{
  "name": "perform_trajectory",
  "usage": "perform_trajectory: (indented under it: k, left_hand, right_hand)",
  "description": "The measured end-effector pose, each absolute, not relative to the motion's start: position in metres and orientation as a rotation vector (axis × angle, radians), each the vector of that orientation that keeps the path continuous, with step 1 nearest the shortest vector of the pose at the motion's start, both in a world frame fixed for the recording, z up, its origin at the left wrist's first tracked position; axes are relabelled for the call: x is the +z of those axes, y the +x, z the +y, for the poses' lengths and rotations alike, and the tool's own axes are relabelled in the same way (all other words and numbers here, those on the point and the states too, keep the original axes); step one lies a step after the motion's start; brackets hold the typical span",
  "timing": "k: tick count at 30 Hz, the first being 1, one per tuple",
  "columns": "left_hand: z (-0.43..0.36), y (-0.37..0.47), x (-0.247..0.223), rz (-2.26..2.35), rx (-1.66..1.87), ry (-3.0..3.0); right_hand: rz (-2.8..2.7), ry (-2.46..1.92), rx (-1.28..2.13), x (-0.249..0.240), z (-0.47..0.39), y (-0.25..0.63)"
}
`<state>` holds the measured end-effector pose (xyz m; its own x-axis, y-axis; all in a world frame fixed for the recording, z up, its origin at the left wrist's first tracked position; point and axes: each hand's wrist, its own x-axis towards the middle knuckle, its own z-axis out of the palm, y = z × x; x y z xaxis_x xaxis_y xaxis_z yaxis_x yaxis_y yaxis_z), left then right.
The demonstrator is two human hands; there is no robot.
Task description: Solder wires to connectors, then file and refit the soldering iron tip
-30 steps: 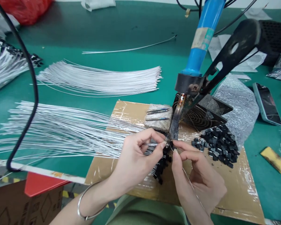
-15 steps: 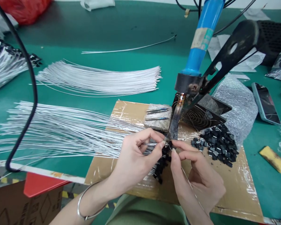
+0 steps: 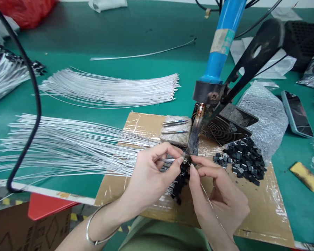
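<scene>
The tip of a blue-handled soldering iron [image 3: 217, 59], clamped in a black bracket, points down between my hands. My left hand [image 3: 154, 174] is closed in a pinch on the end of a white wire [image 3: 170, 161], right at the tip; my fingers partly hide the joint. My right hand [image 3: 217, 191] pinches thin solder wire [image 3: 211, 205], which bends up to the same spot and trails down across the palm. Soldered ends with black connectors [image 3: 177, 191] lie in a row beneath the hands. Loose white wires [image 3: 68, 146] stretch away left behind my left hand.
Cardboard [image 3: 264, 209] covers the work area. Black connector pieces [image 3: 244, 160] are heaped at right, near a small fan [image 3: 222, 129]. A stone block [image 3: 176, 137] carries spare tips. A phone [image 3: 297, 113], a yellow sponge [image 3: 306, 176] and a wire bundle [image 3: 110, 87] lie around. A black cable [image 3: 32, 76] arches at left.
My right hand has shifted very slightly left, with the solder still at the iron's tip. The left hand keeps its place. The whole view has moved a little.
</scene>
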<state>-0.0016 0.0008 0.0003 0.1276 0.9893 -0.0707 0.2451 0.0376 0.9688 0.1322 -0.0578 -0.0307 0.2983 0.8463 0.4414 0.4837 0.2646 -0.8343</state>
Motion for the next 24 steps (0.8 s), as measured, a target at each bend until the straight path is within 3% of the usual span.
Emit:
perform_trajectory:
  k: [24]
  left_hand:
    - [-0.0001, -0.0013, 0.0002, 1.338, 0.879, 1.415]
  right_hand:
    - [-1.353, -1.408, 0.348, -0.0302, -0.057, 0.1327]
